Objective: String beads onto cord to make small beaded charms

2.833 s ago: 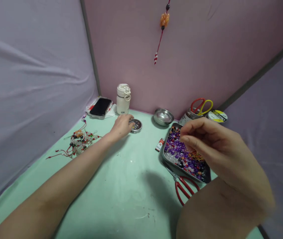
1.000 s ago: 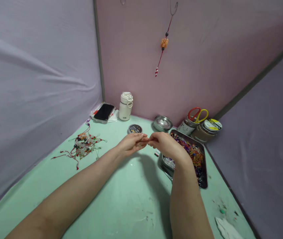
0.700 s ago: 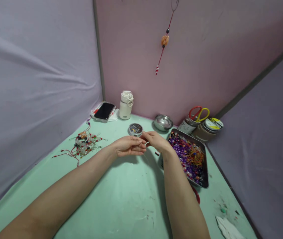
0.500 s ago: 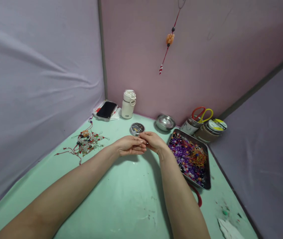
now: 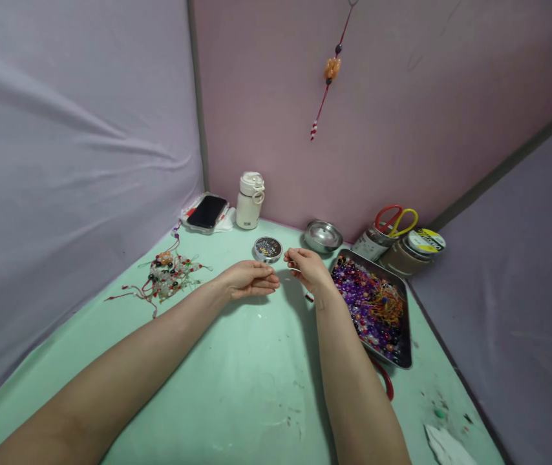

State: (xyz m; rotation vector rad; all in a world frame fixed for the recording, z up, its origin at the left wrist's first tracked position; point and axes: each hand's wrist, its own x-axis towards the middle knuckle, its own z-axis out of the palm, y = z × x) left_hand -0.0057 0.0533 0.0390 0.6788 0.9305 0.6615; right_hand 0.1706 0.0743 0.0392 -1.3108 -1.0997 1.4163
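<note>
Near the middle of the green table, my left hand (image 5: 253, 280) is closed, thumb pressed to the fingers; what it holds, if anything, is too small to name. To its right my right hand (image 5: 305, 266) is pinched, and whatever sits between its fingertips cannot be made out. A gap separates the two hands. Just beyond them lies a round spool (image 5: 267, 248) with a dark label. A dark tray (image 5: 408, 323) of purple, red, black and clear beads with coloured threads is beside my right forearm.
Beaded strings (image 5: 167, 274) lie at the left. At the back stand a phone (image 5: 208, 212), a white bottle (image 5: 249, 201), a metal bowl (image 5: 323, 237), a jar with scissors (image 5: 371, 244) and a lidded jar (image 5: 409, 254). A beaded ornament (image 5: 332, 68) hangs on the wall.
My hands have come apart: the right has moved right and slightly away from the left. The spool is now fully uncovered.
</note>
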